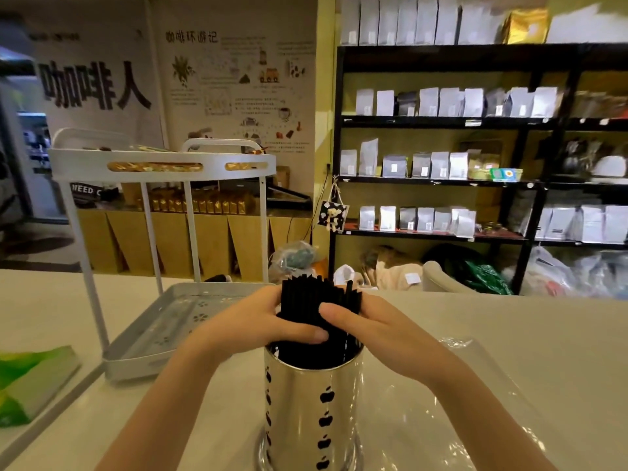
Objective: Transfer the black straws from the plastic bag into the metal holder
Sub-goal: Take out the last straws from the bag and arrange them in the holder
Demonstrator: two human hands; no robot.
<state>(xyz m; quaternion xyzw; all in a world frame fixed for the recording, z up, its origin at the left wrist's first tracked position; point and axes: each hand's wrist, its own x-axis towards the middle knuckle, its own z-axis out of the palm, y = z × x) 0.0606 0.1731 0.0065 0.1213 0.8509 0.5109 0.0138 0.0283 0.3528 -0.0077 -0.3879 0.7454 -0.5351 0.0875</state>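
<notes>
A bundle of black straws (307, 300) stands upright with its lower ends inside the shiny metal holder (306, 413), a cylinder with apple-shaped cut-outs, at the table's front centre. My left hand (258, 322) wraps the bundle from the left, thumb across its front. From the right, my right hand (367, 329) clasps the same bundle. The clear plastic bag (475, 396) lies flat and crumpled on the table under and to the right of the holder.
A white metal rack (163, 164) with a silver perforated tray (142, 345) at its base stands on the table to the left. A green booklet (30, 382) lies at the left edge. Dark shelves of pouches (441, 164) fill the background right.
</notes>
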